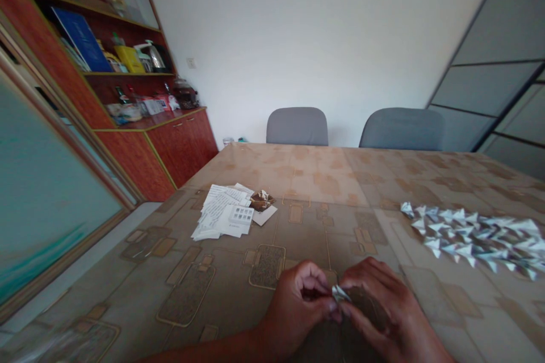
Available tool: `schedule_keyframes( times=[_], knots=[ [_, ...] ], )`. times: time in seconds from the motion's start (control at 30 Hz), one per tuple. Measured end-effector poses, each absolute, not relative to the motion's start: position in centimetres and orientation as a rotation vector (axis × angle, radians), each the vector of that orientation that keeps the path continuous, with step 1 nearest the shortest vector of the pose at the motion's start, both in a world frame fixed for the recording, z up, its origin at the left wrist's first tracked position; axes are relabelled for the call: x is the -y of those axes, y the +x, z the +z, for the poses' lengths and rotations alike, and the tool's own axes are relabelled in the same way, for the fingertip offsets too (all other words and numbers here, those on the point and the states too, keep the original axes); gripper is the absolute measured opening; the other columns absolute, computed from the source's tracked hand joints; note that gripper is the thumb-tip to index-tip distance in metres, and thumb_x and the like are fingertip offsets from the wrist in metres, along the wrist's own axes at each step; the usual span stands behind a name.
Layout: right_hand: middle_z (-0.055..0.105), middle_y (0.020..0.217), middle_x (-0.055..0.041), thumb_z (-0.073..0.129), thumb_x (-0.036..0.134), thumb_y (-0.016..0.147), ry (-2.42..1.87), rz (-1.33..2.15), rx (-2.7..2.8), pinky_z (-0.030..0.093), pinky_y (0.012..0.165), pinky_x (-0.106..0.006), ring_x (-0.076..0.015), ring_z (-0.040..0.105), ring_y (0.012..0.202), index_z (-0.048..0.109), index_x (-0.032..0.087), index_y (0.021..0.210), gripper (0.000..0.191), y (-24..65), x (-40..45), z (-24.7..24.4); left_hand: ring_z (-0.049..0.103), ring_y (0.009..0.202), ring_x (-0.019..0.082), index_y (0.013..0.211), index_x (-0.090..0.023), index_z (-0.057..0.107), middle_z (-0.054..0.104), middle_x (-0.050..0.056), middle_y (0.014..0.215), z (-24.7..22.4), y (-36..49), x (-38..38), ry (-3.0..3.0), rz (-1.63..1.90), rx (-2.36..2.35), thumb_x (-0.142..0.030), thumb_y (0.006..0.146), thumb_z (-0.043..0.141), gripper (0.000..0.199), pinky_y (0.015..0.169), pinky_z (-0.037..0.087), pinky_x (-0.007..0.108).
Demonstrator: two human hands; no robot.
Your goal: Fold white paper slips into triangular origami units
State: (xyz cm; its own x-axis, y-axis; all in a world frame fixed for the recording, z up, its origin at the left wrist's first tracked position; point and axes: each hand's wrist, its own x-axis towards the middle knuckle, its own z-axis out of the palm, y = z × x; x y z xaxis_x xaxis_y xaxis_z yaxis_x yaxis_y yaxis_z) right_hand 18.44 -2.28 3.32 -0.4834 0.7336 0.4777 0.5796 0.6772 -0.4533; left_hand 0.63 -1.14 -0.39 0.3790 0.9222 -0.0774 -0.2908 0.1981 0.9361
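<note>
Close to the front of the table, my left hand point(300, 300) and my right hand point(381, 300) meet around a small folded paper piece point(339, 293). Thumb and fingers of each hand pinch it from opposite sides, so only a pale, pointed part shows. Ahead and to the left lies a loose stack of printed paper sheets point(223, 210), with a crumpled brown item point(263, 200) on its right edge. Over on the right, several similar folded paper pieces point(472, 232) stand in rows.
A patterned cloth covers the table point(315, 167). Two grey chairs, a left one point(297, 126) and a right one point(400, 129), stand behind its far edge. A red-brown shelf cabinet point(170, 142) holding bottles and boxes is at the left, beside a glass door point(46, 181).
</note>
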Motion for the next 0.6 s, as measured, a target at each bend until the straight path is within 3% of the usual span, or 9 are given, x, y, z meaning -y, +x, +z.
schedule_keyframes(
  times=[0.3, 0.47, 0.6],
  knots=[
    [0.062, 0.071, -0.0006, 0.052, 0.011, 0.088, -0.994, 0.327, 2.201, 0.046, 0.061, -0.028, -0.0174, 0.060, 0.067, 0.055, 0.021, 0.081, 0.013, 18.3, 2.4, 2.9, 0.062, 0.056, 0.013, 0.070, -0.015, 0.052, 0.061, -0.001, 0.064, -1.3, 0.6, 1.1, 1.051, 0.993, -0.761, -0.034, 0.064, 0.081, 0.035, 0.057, 0.049, 0.023],
    [0.063, 0.075, -0.0014, 0.054, 0.014, 0.088, -0.965, 0.358, 2.220, 0.048, 0.063, -0.029, -0.0178, 0.061, 0.070, 0.057, 0.022, 0.086, 0.008, 18.6, 2.3, 3.1, 0.059, 0.059, 0.013, 0.063, -0.015, 0.059, 0.063, 0.000, 0.060, -0.3, 0.3, 1.2, 1.281, 1.081, -0.939, -0.019, 0.068, 0.071, 0.013, 0.059, 0.044, 0.021],
    [0.066, 0.079, -0.0016, 0.059, 0.012, 0.085, -0.919, 0.339, 2.237, 0.048, 0.066, -0.029, -0.0183, 0.062, 0.074, 0.059, 0.022, 0.092, 0.012, 18.7, 2.2, 3.5, 0.061, 0.060, 0.014, 0.062, -0.016, 0.066, 0.068, 0.002, 0.062, 0.2, 0.0, 1.4, 1.407, 1.106, -1.008, -0.013, 0.067, 0.068, 0.007, 0.060, 0.045, 0.022]
  ],
)
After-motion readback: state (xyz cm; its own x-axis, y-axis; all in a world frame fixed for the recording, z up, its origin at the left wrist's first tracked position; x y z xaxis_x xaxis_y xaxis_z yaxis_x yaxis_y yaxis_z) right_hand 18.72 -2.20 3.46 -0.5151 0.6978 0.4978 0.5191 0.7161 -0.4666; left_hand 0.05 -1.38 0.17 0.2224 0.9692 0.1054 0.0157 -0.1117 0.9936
